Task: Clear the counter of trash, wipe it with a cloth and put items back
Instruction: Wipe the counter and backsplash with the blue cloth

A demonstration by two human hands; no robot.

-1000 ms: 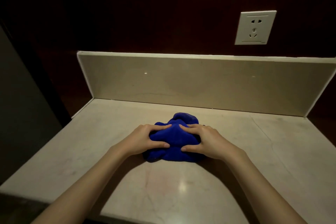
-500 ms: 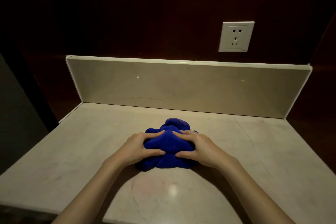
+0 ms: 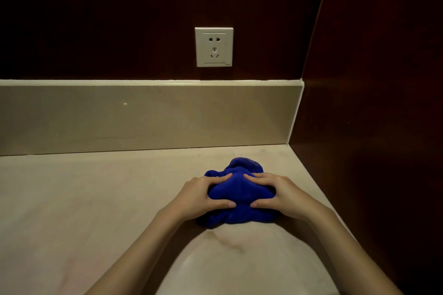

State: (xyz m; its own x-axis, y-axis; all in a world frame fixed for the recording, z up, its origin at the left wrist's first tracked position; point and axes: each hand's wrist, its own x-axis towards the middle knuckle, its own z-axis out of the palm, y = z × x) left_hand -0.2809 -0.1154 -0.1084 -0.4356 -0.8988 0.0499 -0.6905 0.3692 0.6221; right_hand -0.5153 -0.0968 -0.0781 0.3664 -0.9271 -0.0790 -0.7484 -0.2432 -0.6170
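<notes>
A bunched blue cloth (image 3: 241,193) lies on the pale marble counter (image 3: 96,199), close to its right end. My left hand (image 3: 203,196) grips the cloth's left side, fingers over the top and thumb against the near side. My right hand (image 3: 278,195) grips the right side in the same way. Both hands press the cloth down onto the counter. Part of the cloth is hidden under my palms.
A beige backsplash (image 3: 143,117) runs along the counter's back edge. Above it a white wall socket (image 3: 214,46) sits in the dark wooden wall. A dark wooden side panel (image 3: 371,127) bounds the counter on the right, near the cloth.
Both hands have slid the cloth to the right along the counter, toward the side panel. The camera has turned right with them. The grip on the cloth is the same.
</notes>
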